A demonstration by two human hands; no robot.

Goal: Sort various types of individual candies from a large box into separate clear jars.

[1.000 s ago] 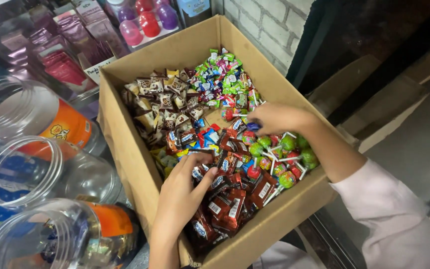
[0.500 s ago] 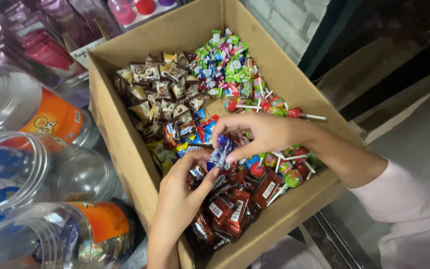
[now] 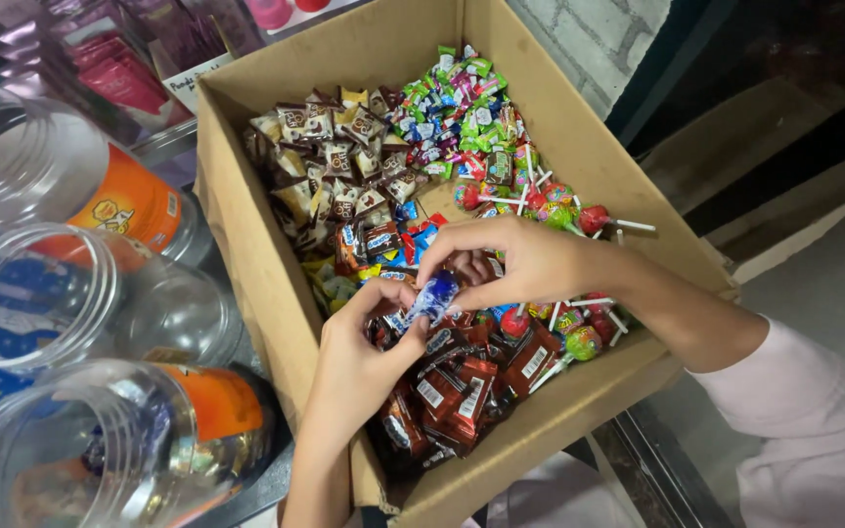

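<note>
An open cardboard box (image 3: 246, 244) holds sorted sweets: brown wrapped candies (image 3: 330, 166) at the back left, green and mixed ones (image 3: 457, 98) at the back, lollipops (image 3: 555, 205) on the right, dark red packets (image 3: 462, 381) at the front. Both hands meet over the box's middle. My right hand (image 3: 525, 259) pinches the upper end of a blue wrapped candy (image 3: 437, 293). My left hand (image 3: 364, 357) grips the same candy from below with thumb and fingers.
Three clear plastic jars lie on their sides at the left, mouths toward me: (image 3: 31, 166), (image 3: 51, 293), (image 3: 100, 450). Pink packets (image 3: 110, 78) sit on a shelf behind. A brick wall (image 3: 599, 39) and dark floor lie to the right.
My right hand lifted off the lollipops and came to the box's middle. It now shares a blue candy with my left hand, which rose slightly. The view moved closer.
</note>
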